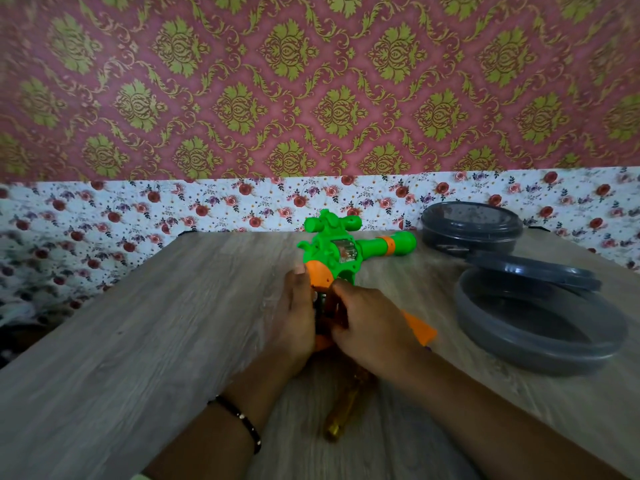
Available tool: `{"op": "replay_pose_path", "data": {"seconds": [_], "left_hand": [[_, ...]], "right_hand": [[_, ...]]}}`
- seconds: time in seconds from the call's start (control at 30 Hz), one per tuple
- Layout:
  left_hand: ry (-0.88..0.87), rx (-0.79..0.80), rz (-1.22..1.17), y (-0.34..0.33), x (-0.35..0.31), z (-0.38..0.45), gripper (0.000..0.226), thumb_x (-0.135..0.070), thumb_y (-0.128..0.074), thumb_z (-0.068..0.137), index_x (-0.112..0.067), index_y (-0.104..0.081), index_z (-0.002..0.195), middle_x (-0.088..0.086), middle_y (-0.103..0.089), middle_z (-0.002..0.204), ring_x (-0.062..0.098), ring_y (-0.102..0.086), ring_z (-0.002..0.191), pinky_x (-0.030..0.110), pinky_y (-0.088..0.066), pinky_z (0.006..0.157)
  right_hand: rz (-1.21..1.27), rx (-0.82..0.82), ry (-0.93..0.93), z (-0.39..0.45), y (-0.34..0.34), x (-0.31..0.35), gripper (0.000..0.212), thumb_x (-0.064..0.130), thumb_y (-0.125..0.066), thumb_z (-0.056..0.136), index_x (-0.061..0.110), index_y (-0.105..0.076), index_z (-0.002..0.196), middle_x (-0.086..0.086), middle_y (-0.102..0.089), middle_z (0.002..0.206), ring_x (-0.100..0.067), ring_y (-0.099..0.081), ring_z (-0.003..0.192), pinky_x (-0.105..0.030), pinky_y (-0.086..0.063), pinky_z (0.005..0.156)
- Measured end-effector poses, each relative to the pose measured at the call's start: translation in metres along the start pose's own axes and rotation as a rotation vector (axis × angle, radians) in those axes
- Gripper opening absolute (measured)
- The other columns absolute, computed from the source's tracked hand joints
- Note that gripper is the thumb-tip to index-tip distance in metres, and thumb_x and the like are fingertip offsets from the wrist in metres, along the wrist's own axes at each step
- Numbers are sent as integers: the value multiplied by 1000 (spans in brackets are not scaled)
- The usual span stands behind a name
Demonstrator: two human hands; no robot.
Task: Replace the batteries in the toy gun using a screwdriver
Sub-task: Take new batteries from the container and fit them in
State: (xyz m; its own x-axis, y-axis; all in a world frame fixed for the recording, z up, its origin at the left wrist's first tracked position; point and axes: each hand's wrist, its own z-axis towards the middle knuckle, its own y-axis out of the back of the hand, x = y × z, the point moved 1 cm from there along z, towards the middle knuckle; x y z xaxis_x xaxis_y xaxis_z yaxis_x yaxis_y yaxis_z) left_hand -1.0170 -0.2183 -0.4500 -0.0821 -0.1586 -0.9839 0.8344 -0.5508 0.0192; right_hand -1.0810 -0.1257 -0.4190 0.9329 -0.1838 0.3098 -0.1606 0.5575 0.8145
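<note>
Green and orange plastic toy gun [341, 252] lying on its side on the wood-grain tabletop [138, 323], near the far edge, barrel pointing right toward the grey containers. Orange handle end directed toward the viewer, its battery bay open between both hands.

Left hand [294, 317]: forearm entering from lower centre, palm down, fingers extended forward along the left side of the handle, fingertips resting on the orange handle shell. Grip narrow: flat bracing contact against the handle, no curl visible. Black beaded bracelet [242, 422] worn on the left wrist.

Right hand [369, 322]: forearm entering from lower right, crossing diagonally over the tabletop. Fingers curled down onto the right side of the handle, thumb tip at the top of the open bay. Grip closed on the handle; contents of the bay too dark to identify.

Orange cover piece [419, 329] lying just beside the right hand, partly hidden by it.

Yellow-handled screwdriver [343, 414] lying flat on the tabletop between the two forearms, untouched, tip end hidden under the hands.

Grey round container [540, 327] open at right, its lid [533, 271] leaning on the far rim. Second grey round container [471, 226] closed, behind it at the far edge. Floral patterned wall [311, 81] beyond.
</note>
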Motion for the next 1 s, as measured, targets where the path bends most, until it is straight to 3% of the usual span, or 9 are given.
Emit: {"op": "replay_pose_path", "data": {"seconds": [0.2,0.33,0.4,0.5,0.6,0.73,0.83,0.9,1.0], "left_hand": [[-101,96,93,-5,-14,-9,33,-44,-40,93,-24,-53,115,-5,-62,90,0,-60,83,25,-52,84],[-112,154,209,-5,-11,-4,58,-25,-45,66,-25,-44,125,-2,-63,97,8,-59,82,27,-50,75],[-122,155,249,-4,-12,-5,57,-16,-50,73,-19,-43,130,5,-63,97,13,-58,77,28,-49,71],[-139,149,325,-3,-10,-3,44,-1,-48,85,-14,-43,127,-3,-58,82,6,-53,68,12,-40,55],[-199,145,382,-4,-10,-4,36,-7,-46,92,-10,-42,128,-1,-58,83,6,-52,68,20,-40,58],[-207,146,297,-5,-8,-4,25,-13,-45,96,-15,-45,121,-4,-59,85,4,-60,75,14,-47,68],[-106,160,162,-4,-3,1,36,-30,-46,84,-19,-47,118,4,-62,95,31,-66,93,47,-55,84],[-96,180,121,-5,-1,3,22,-28,-46,87,-24,-48,108,7,-62,97,33,-66,92,49,-55,83],[-112,177,151,-5,-2,3,12,-18,-43,97,-28,-47,102,8,-63,99,31,-67,92,49,-55,85]], "right_hand": [[38,-179,-133,13,5,-19,25,41,-59,82,23,-44,73,-8,-61,77,-33,-58,81,-31,-32,60],[160,-184,-237,16,2,-27,36,43,-67,74,22,-44,57,4,-52,61,-22,-56,70,-28,-34,59],[199,-196,-262,17,2,-29,41,46,-69,71,23,-41,52,5,-49,55,-18,-52,63,-28,-34,57],[207,-197,-292,17,5,-30,44,46,-71,70,21,-41,50,4,-47,52,-16,-51,59,-28,-32,55],[179,-165,-302,17,8,-28,44,48,-69,72,20,-42,50,4,-47,52,-17,-50,60,-28,-31,53],[166,-18,-220,16,28,-28,48,43,-61,84,17,-43,48,2,-40,48,-11,-41,49,-29,-25,50],[62,189,-194,12,59,-31,40,44,-61,84,11,-55,63,-5,-48,60,-15,-48,58,-28,-30,53],[-38,365,-232,5,78,-32,29,43,-67,79,15,-63,76,0,-59,73,-12,-56,71,-27,-41,62],[-299,617,-295,-5,89,-30,40,47,-72,73,14,-62,93,-1,-62,94,-18,-58,88,-28,-44,73]]}}
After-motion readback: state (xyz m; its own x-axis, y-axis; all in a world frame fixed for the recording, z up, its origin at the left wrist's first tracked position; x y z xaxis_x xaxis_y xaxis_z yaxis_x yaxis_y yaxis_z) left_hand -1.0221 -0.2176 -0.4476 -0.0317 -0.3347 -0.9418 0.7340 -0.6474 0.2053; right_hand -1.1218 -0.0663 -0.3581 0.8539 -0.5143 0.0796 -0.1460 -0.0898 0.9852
